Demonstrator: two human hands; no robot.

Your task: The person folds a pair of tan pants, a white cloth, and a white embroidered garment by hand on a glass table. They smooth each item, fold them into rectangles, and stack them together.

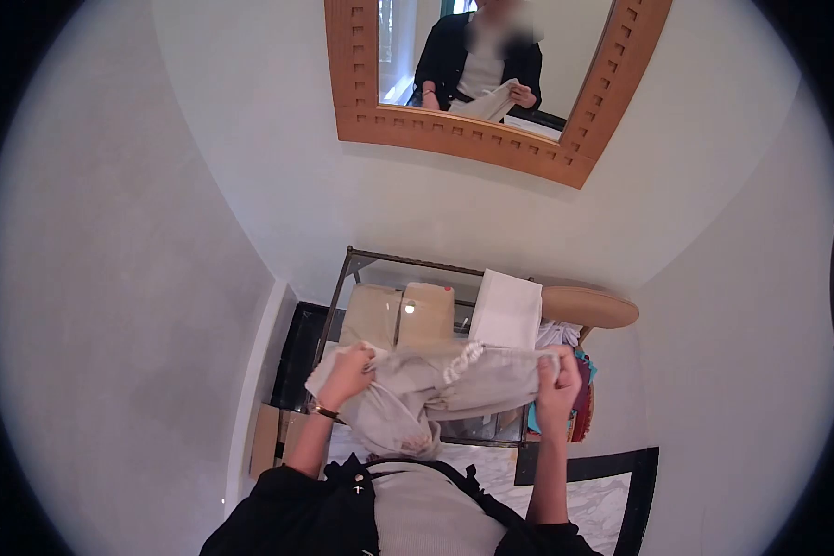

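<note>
Garment (486,382) stretches sideways above the glass-topped desk (417,259) between left hand (347,373) and right hand (558,387), each one's fingers clutching an end.

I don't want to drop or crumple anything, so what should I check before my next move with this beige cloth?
1. Left hand has a grip on the beige cloth: ok, it pinches near one end.
2. Right hand has a grip too: ok, it holds the opposite end.
3. Cloth smooth along its length: not ok, it sags and bunches on the left hand's side.
4. Glass table free of other things: not ok, a white cloth lies at its far edge.
5. Beige cloth apart from the table: cannot tell, this view from above hides any gap.
</note>
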